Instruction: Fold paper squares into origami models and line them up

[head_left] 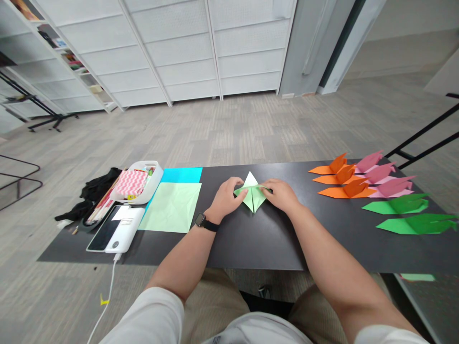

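A light green paper (252, 191), partly folded into a kite-like shape, lies in the middle of the black table (272, 239). My left hand (226, 197), with a black watch on its wrist, pinches the paper's left flap. On the paper's right flap rests my right hand (281, 195), its fingers curled and pressing down. Both hands sit flat on the table on either side of the fold.
A stack of light green and cyan sheets (172, 205) lies at the left. Beyond it are a white tray (138, 184) with patterned paper, a phone on a white power bank (114, 229) and black cloth (96, 186). Folded orange, pink and green paper figures (376, 191) line the right side.
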`<action>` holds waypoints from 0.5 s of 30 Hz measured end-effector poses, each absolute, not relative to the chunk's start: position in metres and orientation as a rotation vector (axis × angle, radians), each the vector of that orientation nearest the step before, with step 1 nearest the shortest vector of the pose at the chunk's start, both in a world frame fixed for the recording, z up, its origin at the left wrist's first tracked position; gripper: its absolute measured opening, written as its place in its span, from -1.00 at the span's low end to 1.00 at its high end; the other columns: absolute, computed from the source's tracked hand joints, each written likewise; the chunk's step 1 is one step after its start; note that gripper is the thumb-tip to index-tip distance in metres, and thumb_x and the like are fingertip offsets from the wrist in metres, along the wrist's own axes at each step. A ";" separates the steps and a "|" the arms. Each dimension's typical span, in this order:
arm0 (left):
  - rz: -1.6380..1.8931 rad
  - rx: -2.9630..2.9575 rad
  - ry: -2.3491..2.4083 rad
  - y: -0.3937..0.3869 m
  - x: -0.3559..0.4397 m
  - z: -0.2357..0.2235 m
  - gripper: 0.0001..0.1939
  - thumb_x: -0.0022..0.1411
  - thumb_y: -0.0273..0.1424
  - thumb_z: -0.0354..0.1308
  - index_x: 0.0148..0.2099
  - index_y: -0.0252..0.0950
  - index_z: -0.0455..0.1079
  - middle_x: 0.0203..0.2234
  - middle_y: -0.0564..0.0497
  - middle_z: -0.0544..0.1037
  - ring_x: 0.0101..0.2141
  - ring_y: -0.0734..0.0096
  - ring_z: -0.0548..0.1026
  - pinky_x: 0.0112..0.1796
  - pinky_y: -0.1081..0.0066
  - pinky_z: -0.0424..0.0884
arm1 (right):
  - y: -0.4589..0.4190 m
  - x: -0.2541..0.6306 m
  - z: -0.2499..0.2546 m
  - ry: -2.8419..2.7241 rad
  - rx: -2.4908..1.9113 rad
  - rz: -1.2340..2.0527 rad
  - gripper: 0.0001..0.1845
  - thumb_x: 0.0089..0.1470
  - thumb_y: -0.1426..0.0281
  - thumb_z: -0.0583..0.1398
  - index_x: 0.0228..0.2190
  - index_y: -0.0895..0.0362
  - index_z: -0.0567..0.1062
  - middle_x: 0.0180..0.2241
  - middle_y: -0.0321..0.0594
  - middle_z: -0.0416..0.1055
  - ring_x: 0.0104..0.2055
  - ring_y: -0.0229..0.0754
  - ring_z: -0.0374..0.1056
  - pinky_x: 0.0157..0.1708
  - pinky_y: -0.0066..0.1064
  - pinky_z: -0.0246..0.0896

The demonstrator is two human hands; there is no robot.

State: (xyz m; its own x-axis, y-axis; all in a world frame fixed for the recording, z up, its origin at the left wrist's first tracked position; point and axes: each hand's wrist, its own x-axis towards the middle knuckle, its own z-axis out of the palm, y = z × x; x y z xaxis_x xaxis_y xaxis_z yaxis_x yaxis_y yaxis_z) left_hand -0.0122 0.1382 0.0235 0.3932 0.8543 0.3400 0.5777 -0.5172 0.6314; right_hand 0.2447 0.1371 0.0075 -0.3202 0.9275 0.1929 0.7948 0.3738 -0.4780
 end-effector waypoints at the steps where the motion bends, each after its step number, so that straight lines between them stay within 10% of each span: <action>1: 0.898 2.257 1.249 0.138 -0.013 0.023 -0.73 0.41 -0.24 0.20 0.09 -0.21 0.38 0.02 -0.11 0.60 0.06 0.15 0.58 0.15 0.17 0.48 | 0.137 0.245 0.008 -2.198 -1.488 0.413 -0.66 0.39 0.30 0.14 -0.06 -0.07 0.73 -0.07 -0.19 0.66 0.00 -0.02 0.55 0.10 -0.18 0.37; 15: 0.594 2.333 1.527 0.142 -0.013 0.015 -0.82 0.44 -0.33 0.13 0.03 -0.18 0.48 -0.14 -0.05 0.68 -0.11 0.11 0.63 -0.05 0.21 0.49 | 0.133 0.237 0.007 -2.253 -1.369 0.338 -0.75 0.32 0.29 0.20 -0.10 0.00 0.69 -0.06 -0.12 0.61 0.00 0.04 0.48 0.12 -0.09 0.31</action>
